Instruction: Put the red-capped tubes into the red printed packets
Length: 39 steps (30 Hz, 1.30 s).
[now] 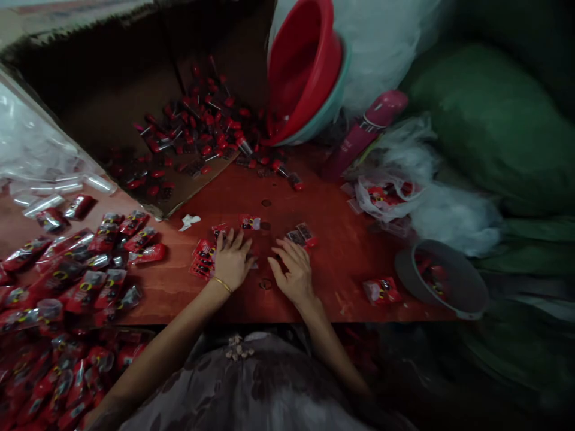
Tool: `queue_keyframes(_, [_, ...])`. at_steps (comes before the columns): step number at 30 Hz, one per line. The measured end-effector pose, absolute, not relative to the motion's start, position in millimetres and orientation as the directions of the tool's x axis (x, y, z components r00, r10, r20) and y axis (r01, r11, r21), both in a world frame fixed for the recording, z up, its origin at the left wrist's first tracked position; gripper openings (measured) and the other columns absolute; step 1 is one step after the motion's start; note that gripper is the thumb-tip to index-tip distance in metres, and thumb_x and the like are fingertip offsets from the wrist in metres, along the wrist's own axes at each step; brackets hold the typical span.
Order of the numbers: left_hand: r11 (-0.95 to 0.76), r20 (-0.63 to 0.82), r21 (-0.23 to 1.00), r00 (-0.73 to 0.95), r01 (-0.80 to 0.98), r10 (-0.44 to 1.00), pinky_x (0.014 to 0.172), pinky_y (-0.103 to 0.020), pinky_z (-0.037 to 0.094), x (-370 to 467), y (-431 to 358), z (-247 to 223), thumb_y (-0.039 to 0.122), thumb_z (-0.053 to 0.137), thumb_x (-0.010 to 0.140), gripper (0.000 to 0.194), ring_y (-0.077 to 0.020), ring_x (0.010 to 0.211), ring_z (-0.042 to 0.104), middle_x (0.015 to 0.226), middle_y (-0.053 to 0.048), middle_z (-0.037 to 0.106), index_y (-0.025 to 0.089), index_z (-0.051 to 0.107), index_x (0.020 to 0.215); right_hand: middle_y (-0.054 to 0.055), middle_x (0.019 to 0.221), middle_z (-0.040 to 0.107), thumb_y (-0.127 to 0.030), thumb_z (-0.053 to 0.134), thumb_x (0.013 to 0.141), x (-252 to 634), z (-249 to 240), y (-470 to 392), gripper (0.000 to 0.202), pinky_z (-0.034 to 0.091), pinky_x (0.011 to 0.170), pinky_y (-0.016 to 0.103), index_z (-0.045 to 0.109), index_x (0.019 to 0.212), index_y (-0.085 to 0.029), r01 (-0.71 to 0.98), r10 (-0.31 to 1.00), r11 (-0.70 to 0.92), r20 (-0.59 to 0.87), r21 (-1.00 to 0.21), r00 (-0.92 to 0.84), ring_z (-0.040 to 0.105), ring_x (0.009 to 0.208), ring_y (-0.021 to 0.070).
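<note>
My left hand (232, 260), with a thin gold bangle at the wrist, rests palm down with its fingers spread. It touches a small group of red printed cards (202, 262) at its left side. Just beyond its fingertips lies another red card (249, 222). My right hand (294, 272) is also open, thumb apart, fingers stretched forward over the table. Close to its fingertips lie small clear tubes with dark contents and red ends (307, 234). Whatever is under the palms is hidden.
A cardboard box (99, 90) lies open, spilling red-capped tubes (197, 129). Red-capped packs (85, 287) crowd the left. A red basin (305, 72), pink bottle (362, 134), plastic bag (386, 194) and grey bowl (462, 299) stand right on the reddish table (341, 281).
</note>
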<state>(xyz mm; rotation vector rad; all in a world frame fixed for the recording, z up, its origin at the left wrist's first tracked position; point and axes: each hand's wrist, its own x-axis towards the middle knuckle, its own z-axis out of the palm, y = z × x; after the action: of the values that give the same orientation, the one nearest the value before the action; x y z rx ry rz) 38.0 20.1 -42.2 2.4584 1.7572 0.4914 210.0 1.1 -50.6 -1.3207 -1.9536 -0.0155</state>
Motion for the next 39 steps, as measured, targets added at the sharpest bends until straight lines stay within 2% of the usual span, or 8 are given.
queue_keyframes(7, [-0.371,0.218,0.275,0.318,0.887,0.923,0.106,-0.058,0.023,43,19,-47,0.024,0.05,0.084,0.022,-0.0313,0.122,0.046,0.11,-0.005,0.068,0.025,0.072,0.086,0.008,0.1,0.07,-0.02,0.055,0.083,215,-49,-6,0.013,0.043,0.091,0.04,0.064,0.093,-0.019,0.792,0.771,0.459,0.624,-0.402,-0.13,0.06,0.103,0.0219])
queue_keyframes(11, [-0.322,0.241,0.275,0.259,0.906,0.935,0.106,-0.054,0.024,46,18,-35,0.03,0.051,0.083,0.03,-0.0309,0.122,0.047,0.118,-0.01,0.063,0.02,0.065,0.108,0.007,0.099,0.07,-0.02,0.055,0.083,212,-50,-10,0.013,0.044,0.09,0.039,0.064,0.093,-0.02,0.779,0.77,0.473,0.622,-0.413,-0.138,0.061,0.101,0.0212])
queue_keyframes(14, [-0.213,0.292,0.244,0.138,0.946,0.946,0.105,-0.051,0.023,26,29,-17,0.035,0.045,0.086,0.036,-0.0302,0.122,0.046,0.122,-0.012,0.06,0.019,0.062,0.114,0.006,0.098,0.071,-0.021,0.054,0.084,209,-52,-12,0.014,0.044,0.089,0.039,0.065,0.093,-0.021,0.764,0.778,0.483,0.609,-0.427,-0.152,0.062,0.1,0.0211])
queue_keyframes(21, [0.245,0.108,0.0,-0.244,0.97,0.964,0.083,-0.041,0.035,-60,79,-4,0.049,0.046,0.081,0.038,-0.0272,0.08,0.064,0.08,-0.012,0.071,0.02,0.07,0.087,0.005,0.096,0.071,-0.022,0.051,0.085,205,-54,-13,0.016,0.044,0.09,0.04,0.067,0.089,-0.022,0.747,0.798,0.485,0.579,-0.454,-0.167,0.064,0.097,0.021])
queue_keyframes(27, [0.196,0.031,-0.088,-0.194,0.977,0.981,0.082,-0.045,0.03,-68,88,-17,0.034,0.035,0.087,0.039,-0.0264,0.075,0.063,0.076,-0.014,0.069,0.016,0.069,0.082,0.003,0.091,0.073,-0.023,0.051,0.086,206,-52,-13,0.016,0.043,0.089,0.038,0.067,0.085,-0.022,0.746,0.812,0.463,0.566,-0.478,-0.141,0.065,0.089,0.0187])
queue_keyframes(31, [0.108,0.136,-0.038,-0.102,0.993,0.986,0.089,-0.048,0.03,-62,77,-11,0.022,0.037,0.084,0.035,-0.0307,0.101,0.058,0.098,-0.017,0.068,0.016,0.066,0.101,0.003,0.086,0.073,-0.021,0.052,0.086,209,-53,-13,0.015,0.042,0.089,0.037,0.066,0.084,-0.021,0.737,0.813,0.469,0.564,-0.486,-0.145,0.066,0.083,0.017])
queue_keyframes(34, [-0.072,0.305,0.035,0.058,0.997,0.951,0.1,-0.052,0.024,-40,60,-6,0.035,0.043,0.084,0.04,-0.0343,0.123,0.042,0.125,-0.017,0.057,0.016,0.059,0.116,0.002,0.085,0.073,-0.02,0.053,0.085,210,-54,-14,0.014,0.042,0.088,0.037,0.066,0.083,-0.021,0.733,0.811,0.472,0.566,-0.49,-0.144,0.066,0.081,0.0166])
queue_keyframes(39, [-0.425,0.149,0.194,0.402,0.884,0.903,0.105,-0.052,0.024,16,32,-24,0.047,0.057,0.076,0.05,-0.0339,0.129,0.036,0.132,-0.016,0.051,0.017,0.059,0.117,0.002,0.086,0.073,-0.02,0.052,0.085,207,-50,-15,0.015,0.041,0.089,0.037,0.067,0.084,-0.022,0.726,0.825,0.46,0.548,-0.511,-0.137,0.066,0.082,0.0167])
